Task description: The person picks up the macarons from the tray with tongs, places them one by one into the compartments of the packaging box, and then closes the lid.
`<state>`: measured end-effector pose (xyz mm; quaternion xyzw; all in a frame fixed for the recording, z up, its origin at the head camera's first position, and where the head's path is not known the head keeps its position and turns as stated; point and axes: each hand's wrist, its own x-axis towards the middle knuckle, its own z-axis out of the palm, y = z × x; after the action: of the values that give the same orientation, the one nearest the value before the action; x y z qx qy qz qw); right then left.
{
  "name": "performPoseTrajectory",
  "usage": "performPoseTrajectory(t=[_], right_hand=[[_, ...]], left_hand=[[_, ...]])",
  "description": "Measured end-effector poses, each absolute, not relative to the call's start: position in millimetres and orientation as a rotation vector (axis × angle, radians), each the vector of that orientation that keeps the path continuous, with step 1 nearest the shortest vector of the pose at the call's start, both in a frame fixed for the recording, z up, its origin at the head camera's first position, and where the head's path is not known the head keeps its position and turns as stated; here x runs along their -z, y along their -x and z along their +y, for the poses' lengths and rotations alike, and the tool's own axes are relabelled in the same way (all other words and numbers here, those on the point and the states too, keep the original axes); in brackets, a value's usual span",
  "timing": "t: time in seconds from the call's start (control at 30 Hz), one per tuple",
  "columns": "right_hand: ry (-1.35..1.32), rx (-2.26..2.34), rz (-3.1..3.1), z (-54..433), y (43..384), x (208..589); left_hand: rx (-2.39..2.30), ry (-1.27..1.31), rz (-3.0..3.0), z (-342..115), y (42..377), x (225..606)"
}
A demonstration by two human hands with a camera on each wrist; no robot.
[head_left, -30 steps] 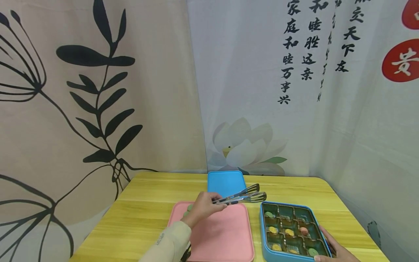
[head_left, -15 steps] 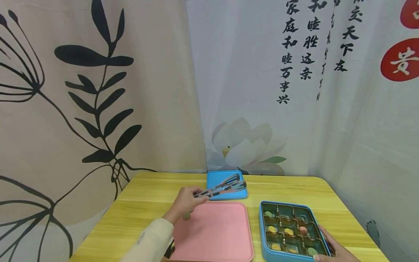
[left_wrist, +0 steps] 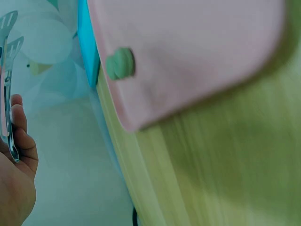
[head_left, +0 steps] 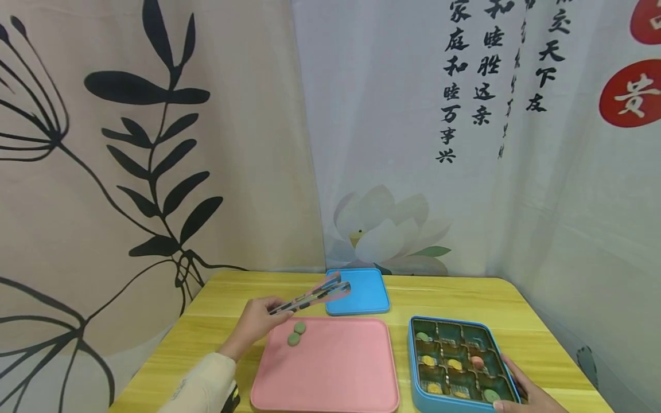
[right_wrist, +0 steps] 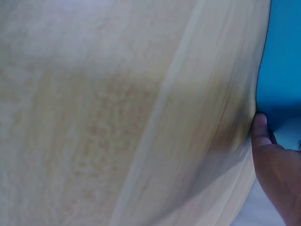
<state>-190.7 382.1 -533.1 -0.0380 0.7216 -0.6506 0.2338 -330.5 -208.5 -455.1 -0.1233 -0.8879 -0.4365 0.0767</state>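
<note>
My left hand (head_left: 258, 318) grips a pair of metal serving tongs (head_left: 315, 294) by the handle end, above the far left corner of the pink tray (head_left: 335, 373). The slotted tong heads point right and away, with nothing between them. Two green macarons (head_left: 296, 334) lie touching near that corner of the tray. At the right, a blue box (head_left: 439, 404) holds a dark divided insert with yellow, green and pink-red macarons in several compartments. My right hand (head_left: 529, 390) holds the box at its near right side; in the right wrist view the thumb and fingers (right_wrist: 260, 125) meet the blue wall.
A smaller blue tray or lid (head_left: 361, 292) lies at the back of the wooden table (head_left: 434, 295), behind the pink tray. A printed curtain (head_left: 258, 143) hangs just past the table's far edge.
My left hand has moved left with the tongs, from over the pink tray's middle to its far left corner, uncovering both green macarons. The right hand stays on the box.
</note>
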Motion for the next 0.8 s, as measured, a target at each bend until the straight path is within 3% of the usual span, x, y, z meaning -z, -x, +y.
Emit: performPoseTrajectory(t=[0.8], right_hand=[[0.02, 1.695, 2.096, 375.2, 187.0, 524.1]], left_hand=[[1.153, 0.125, -2.796, -299.1, 292.7, 481.1]])
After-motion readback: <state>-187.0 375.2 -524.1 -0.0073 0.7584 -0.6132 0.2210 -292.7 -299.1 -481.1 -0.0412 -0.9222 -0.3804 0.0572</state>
